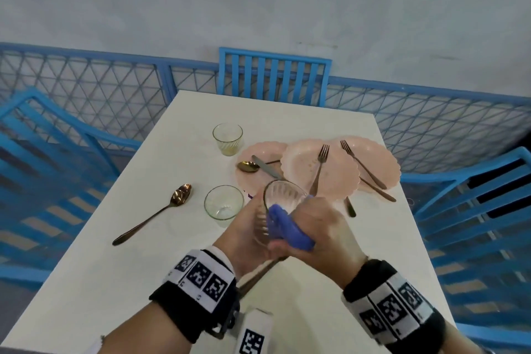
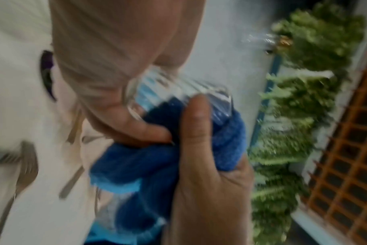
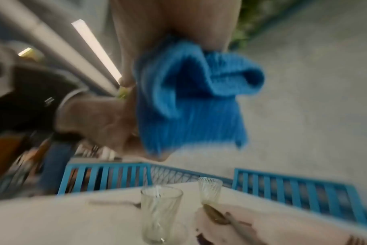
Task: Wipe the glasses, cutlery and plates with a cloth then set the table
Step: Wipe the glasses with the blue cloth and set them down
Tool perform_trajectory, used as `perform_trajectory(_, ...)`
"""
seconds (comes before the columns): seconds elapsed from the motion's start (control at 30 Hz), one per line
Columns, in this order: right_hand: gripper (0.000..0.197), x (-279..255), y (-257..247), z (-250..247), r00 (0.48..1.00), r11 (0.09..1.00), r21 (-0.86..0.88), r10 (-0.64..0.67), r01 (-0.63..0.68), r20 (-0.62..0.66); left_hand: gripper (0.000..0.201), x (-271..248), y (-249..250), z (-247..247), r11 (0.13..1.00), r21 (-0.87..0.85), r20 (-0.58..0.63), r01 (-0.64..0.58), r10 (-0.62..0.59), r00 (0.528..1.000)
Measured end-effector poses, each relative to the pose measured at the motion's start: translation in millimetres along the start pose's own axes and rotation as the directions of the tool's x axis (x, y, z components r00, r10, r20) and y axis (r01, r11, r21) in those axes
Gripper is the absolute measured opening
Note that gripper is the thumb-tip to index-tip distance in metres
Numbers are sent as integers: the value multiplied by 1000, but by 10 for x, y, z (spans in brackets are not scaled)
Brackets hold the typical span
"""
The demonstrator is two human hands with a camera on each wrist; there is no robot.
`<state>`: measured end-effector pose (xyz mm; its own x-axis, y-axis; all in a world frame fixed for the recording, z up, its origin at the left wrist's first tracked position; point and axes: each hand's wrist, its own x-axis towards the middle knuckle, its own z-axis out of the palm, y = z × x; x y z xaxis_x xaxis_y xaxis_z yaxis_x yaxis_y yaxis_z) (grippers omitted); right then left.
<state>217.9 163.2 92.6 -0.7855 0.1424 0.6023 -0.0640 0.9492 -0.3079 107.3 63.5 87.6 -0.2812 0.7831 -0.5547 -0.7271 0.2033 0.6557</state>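
I hold the clear ribbed drinking glass (image 1: 275, 204) tilted above the near half of the white table (image 1: 86, 282), my left hand (image 1: 244, 238) wrapped round its base. My right hand (image 1: 321, 227) clenches the blue knitted cloth (image 1: 287, 227), part of it stuffed into the glass's mouth. Two more clear glasses (image 1: 224, 204) (image 1: 227, 138) stand upright towards the middle and far end. Three overlapping pink scalloped plates (image 1: 304, 164) near the right edge carry forks (image 1: 319, 167), a knife and a gold spoon (image 1: 247, 166). A copper spoon (image 1: 155, 213) lies towards the left edge.
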Motion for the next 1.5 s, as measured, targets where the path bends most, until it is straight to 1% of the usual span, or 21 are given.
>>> perform_trajectory(0.07, 31, -15, 16, 73, 978, 994, -113, 28, -5, 206, 47, 80, 73, 5, 998, 10, -124, -64, 65, 990)
perform_trajectory(0.13, 18, -7, 12, 111, 899, 974, 19, 200, -225, 389, 36, 130, 100, 9, 980, 127, -220, -152, 177, 959)
perform_trajectory(0.17, 17, -1, 11, 126, 852, 922, 137, 267, -362, 450, 30, 149, 102, 7, 942, 232, -269, -242, 301, 915)
perform_trajectory(0.2, 18, -1, 12, 144, 800, 806, 288, 334, -517, 499, 28, 125, 66, 11, 857, 363, -257, -365, 469, 845)
perform_trajectory(0.27, 26, -6, -37, 159, 701, 385, 587, 404, -713, 587, 30, 101, -38, -36, 615, 538, -95, -576, 723, 684)
perform_trajectory(0.3, 33, -7, -80, 170, 678, 167, 677, 396, -717, 620, 30, 99, -86, -87, 511, 587, 2, -628, 775, 632)
perform_trajectory(0.33, 36, 5, -109, 178, 673, 21, 722, 381, -692, 634, 32, 98, -97, -135, 432, 609, 94, -666, 794, 601)
perform_trajectory(0.37, 37, 38, -126, 191, 669, -22, 734, 391, -679, 632, 33, 136, -78, -182, 396, 615, 160, -682, 784, 599)
perform_trajectory(0.4, 37, 76, -123, 202, 656, -20, 731, 424, -682, 624, 30, 181, -50, -232, 388, 628, 210, -674, 750, 627)
perform_trajectory(0.47, 28, 181, -8, 235, 621, 162, 664, 564, -730, 544, 23, 264, 105, -323, 338, 720, 261, -606, 678, 687)
perform_trajectory(0.53, 19, 300, 191, 298, 621, 475, 403, 636, -783, 458, 31, 337, 320, -503, 273, 797, 239, -539, 676, 697)
perform_trajectory(0.6, 39, 369, 365, 417, 576, 667, -4, 647, -745, 499, 33, 419, 648, -736, 265, 857, 119, -442, 734, 669)
perform_trajectory(0.67, 47, 437, 408, 541, 498, 742, -359, 655, -567, 568, 32, 545, 974, -989, 260, 917, 12, -302, 739, 674)
perform_trajectory(0.77, 40, 539, 331, 736, 477, 815, -500, 578, -294, 662, 35, 817, 1323, -1269, 268, 956, -102, -122, 691, 716)
perform_trajectory(0.9, 33, 598, 279, 948, 398, 809, -575, 570, -122, 719, 55, 1250, 1517, -1444, 294, 956, -178, -8, 597, 782)
perform_trajectory(0.93, 31, 596, 280, 978, 399, 799, -593, 579, -102, 711, 62, 1373, 1535, -1476, 311, 951, -193, 2, 583, 789)
perform_trajectory(1.1, 26, 572, 297, 1093, 380, 755, -644, 636, -126, 671, 110, 1893, 1540, -1617, 332, 943, -191, 5, 531, 826)
perform_trajectory(1.27, 64, 576, 295, 1003, 372, 733, -552, 679, -398, 633, 133, 2189, 1579, -1610, 301, 953, -142, -39, 555, 819)
perform_trajectory(1.33, 60, 596, 325, 883, 417, 690, -465, 714, -555, 562, 135, 2262, 1580, -1576, 270, 961, -105, -60, 558, 823)
perform_trajectory(1.4, 45, 610, 358, 747, 461, 622, -305, 759, -721, 460, 135, 2331, 1567, -1554, 246, 966, -75, -76, 553, 830)
perform_trajectory(1.5, 39, 549, 419, 580, 453, 469, 11, 846, -883, 281, 129, 2433, 1554, -1554, 305, 946, -91, -107, 569, 817)
